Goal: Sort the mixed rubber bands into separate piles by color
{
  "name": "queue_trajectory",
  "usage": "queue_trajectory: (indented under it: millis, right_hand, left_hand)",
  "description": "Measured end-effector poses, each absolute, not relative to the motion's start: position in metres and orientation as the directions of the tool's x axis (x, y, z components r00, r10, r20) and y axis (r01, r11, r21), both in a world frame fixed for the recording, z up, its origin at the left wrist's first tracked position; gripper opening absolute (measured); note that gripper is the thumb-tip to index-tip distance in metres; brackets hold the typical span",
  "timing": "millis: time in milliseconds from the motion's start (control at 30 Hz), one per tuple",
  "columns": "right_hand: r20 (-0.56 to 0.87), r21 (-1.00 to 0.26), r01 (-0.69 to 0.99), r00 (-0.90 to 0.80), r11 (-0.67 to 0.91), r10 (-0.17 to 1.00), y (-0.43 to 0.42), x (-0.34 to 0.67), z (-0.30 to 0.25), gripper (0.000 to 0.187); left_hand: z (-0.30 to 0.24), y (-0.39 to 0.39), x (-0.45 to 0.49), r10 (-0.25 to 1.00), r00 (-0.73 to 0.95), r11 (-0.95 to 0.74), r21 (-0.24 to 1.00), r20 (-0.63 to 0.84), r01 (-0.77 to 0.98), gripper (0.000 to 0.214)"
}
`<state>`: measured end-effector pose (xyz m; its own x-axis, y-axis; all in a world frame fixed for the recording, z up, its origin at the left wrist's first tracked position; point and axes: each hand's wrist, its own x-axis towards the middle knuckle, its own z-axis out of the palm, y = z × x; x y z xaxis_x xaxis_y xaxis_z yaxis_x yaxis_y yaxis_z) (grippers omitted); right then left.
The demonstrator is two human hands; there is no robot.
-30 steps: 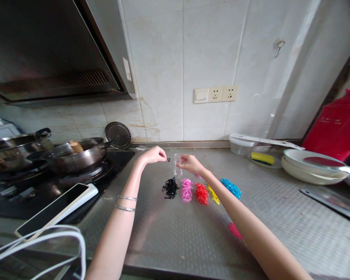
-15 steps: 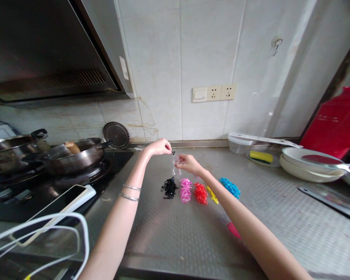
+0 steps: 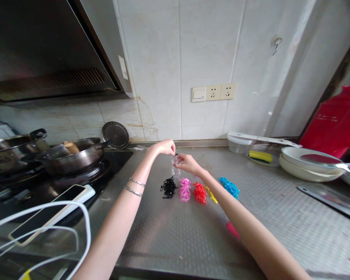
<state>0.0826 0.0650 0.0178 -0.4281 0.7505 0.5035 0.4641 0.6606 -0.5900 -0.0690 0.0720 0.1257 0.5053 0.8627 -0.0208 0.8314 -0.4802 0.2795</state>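
My left hand (image 3: 167, 147), two bracelets on its wrist, pinches a small black band-like piece (image 3: 176, 154) right at the mouth of a clear bottle (image 3: 175, 170). Wrapped round the upper part of that bottle are the fingers of my right hand (image 3: 188, 163), keeping it upright on the counter. Nearer to me lies a row of small-piece piles: black (image 3: 168, 188), pink (image 3: 185, 189), red (image 3: 200, 193), yellow (image 3: 211, 194) and blue (image 3: 229, 188). My right forearm partly covers the yellow pile and a bright pink object (image 3: 232, 229).
Pans (image 3: 72, 157) stand on the stove at left, with a phone (image 3: 48, 214) and white cable (image 3: 86, 221) nearer. To the right are a plastic tub (image 3: 239, 144), a yellow sponge (image 3: 260, 156), stacked bowls (image 3: 306, 171), a cleaver-like blade (image 3: 332, 202) and a red flask (image 3: 332, 122).
My left hand has moved slightly right and brought the black piece from beside the bottle's rim to over its mouth. My right hand stays on the bottle.
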Motion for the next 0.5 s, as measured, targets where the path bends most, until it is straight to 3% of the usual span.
queue_trajectory:
  millis: [267, 500]
  right_hand:
    - [0.505, -0.599, 0.448, -0.432, 0.664, 0.747, 0.066, 0.083, 0.017, 0.022]
    - [0.496, -0.614, 0.447, -0.424, 0.651, 0.758, 0.065, 0.083, 0.018, 0.021]
  left_hand:
    - [0.119, 0.065, -0.076, 0.842, 0.536, -0.52, 0.363, 0.064, 0.773, 0.022]
    - [0.096, 0.052, -0.098, 0.851, 0.408, -0.52, 0.41, 0.331, 0.75, 0.027]
